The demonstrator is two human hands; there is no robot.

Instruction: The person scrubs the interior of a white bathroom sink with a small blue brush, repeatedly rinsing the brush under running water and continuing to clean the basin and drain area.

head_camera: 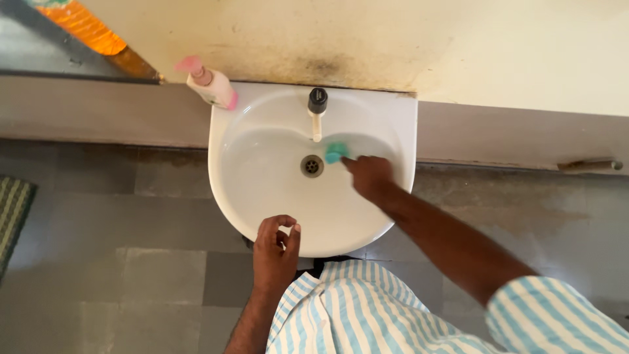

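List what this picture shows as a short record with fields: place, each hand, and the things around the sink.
Place: white wall-mounted sink seen from above, grey tiled floor below
Right hand: inside the basin, holding a teal sponge against the bowl beside the drain
Left hand: at the front rim, fingers curled, holding nothing
Tap: at the back of the basin, black top
Soap bottle: pink pump, on the back left corner
Clothing: blue and white striped shirt
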